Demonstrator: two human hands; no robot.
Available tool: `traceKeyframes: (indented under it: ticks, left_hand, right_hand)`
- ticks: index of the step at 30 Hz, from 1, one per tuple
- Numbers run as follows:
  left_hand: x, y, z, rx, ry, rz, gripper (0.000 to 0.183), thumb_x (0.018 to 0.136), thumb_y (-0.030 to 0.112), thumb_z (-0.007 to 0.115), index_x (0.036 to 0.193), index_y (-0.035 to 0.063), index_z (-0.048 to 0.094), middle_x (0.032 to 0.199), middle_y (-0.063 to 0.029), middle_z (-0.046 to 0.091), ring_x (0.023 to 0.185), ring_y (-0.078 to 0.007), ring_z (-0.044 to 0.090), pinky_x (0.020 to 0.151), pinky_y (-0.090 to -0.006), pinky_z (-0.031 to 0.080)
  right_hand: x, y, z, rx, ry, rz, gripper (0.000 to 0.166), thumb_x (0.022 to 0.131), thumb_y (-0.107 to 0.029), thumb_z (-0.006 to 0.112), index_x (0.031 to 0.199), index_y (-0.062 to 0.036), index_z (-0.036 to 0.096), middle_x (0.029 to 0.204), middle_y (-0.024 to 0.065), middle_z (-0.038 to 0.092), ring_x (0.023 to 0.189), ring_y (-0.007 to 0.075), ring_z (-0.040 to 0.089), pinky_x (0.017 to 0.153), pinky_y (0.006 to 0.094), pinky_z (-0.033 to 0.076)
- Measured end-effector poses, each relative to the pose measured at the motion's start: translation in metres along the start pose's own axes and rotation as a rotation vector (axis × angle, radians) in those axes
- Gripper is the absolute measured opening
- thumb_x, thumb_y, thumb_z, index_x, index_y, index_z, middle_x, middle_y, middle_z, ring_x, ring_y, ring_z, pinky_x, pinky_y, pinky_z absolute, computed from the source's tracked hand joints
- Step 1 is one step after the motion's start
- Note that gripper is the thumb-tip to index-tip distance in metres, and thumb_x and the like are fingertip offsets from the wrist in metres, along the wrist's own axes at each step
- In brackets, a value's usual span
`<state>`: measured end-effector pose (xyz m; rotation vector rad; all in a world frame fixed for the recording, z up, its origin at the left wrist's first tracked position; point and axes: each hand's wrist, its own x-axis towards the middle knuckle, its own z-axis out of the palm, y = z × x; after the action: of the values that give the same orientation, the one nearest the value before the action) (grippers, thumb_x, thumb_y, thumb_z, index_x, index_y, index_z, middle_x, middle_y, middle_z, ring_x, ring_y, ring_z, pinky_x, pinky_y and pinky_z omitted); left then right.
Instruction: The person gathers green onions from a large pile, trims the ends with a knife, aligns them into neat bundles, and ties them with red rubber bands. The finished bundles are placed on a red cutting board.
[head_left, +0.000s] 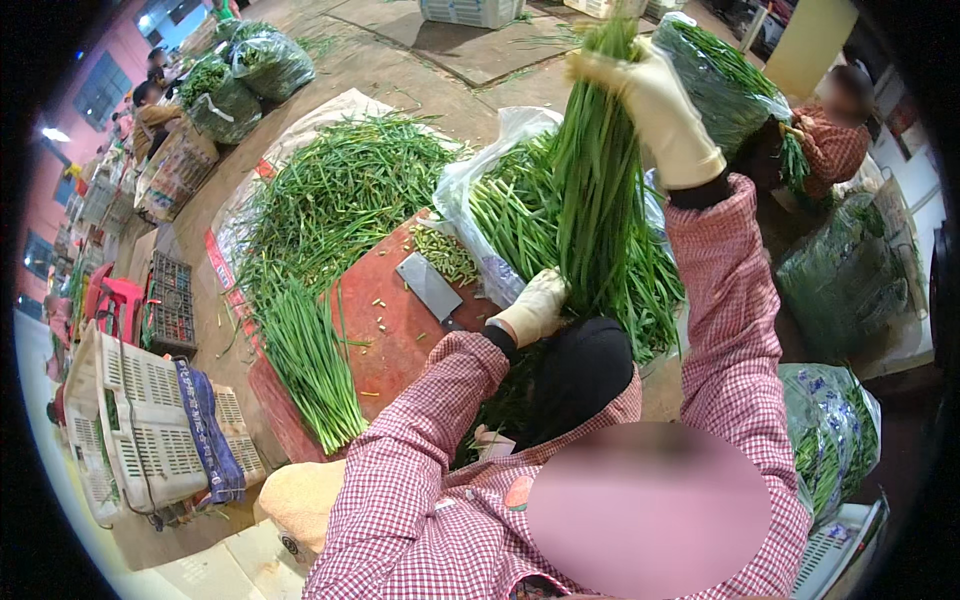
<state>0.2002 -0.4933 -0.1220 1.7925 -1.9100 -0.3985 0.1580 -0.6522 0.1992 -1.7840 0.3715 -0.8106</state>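
My right hand (645, 97), in a pale glove, is raised and closed around the upper part of a bunch of garlic chives (600, 195). The long green leaves hang down from it, their top blurred. My left hand (538, 306), also gloved, is curled against the lower left side of the hanging leaves; whether its fingers pinch any is hidden. Behind the bunch, a clear plastic bag (457, 191) holds more garlic chives (510, 217). A cleaver (429, 289) lies flat on the red board (382, 300), beside short cut stem pieces (446, 255).
A neat chive bundle (311, 367) rests on the board's left side. Beyond is a heap of loose leaves (337, 195). White plastic crates (150, 427) stand at left. Filled bags (832, 435) and a seated co-worker (836, 146) are at right; other people work far left.
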Motion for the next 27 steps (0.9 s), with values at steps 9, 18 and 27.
traceKeyframes:
  ticks: [9, 18, 27]
  left_hand:
    - [-0.047, 0.037, -0.115, 0.253, 0.114, -0.495, 0.059, 0.087, 0.036, 0.07, 0.135, 0.0069, 0.053, 0.133, -0.0181, 0.059, 0.125, -0.0335, 0.054, 0.107, -0.0418, 0.04]
    - [-0.153, 0.089, -0.09, -2.279, 0.146, -0.375, 0.084, 0.093, 0.068, 0.049, 0.149, 0.0059, 0.036, 0.148, -0.0155, 0.045, 0.133, -0.0321, 0.049, 0.107, -0.0574, 0.043]
    - [-0.212, 0.106, -0.044, -2.57, -0.026, -0.326, 0.052, 0.103, 0.037, 0.048, 0.146, 0.0075, 0.044, 0.139, -0.0196, 0.056, 0.128, -0.0317, 0.055, 0.11, -0.0485, 0.042]
  right_hand:
    - [-0.009, -0.092, -0.016, 0.012, 0.341, -0.47, 0.016, 0.087, -0.015, 0.073, 0.099, -0.0064, 0.065, 0.079, 0.0019, 0.066, 0.068, 0.0147, 0.064, 0.065, 0.0279, 0.053]
    - [-0.188, 0.013, 0.112, -0.505, -0.146, -0.765, 0.085, 0.058, -0.012, 0.079, 0.138, -0.0072, 0.052, 0.094, 0.0108, 0.065, 0.092, 0.0327, 0.065, 0.091, 0.0451, 0.051]
    - [-0.334, 0.019, 0.135, -0.786, -0.79, -0.783, 0.056, 0.082, -0.026, 0.064, 0.136, -0.0134, 0.053, 0.129, 0.007, 0.06, 0.131, 0.0257, 0.05, 0.111, 0.0511, 0.037]
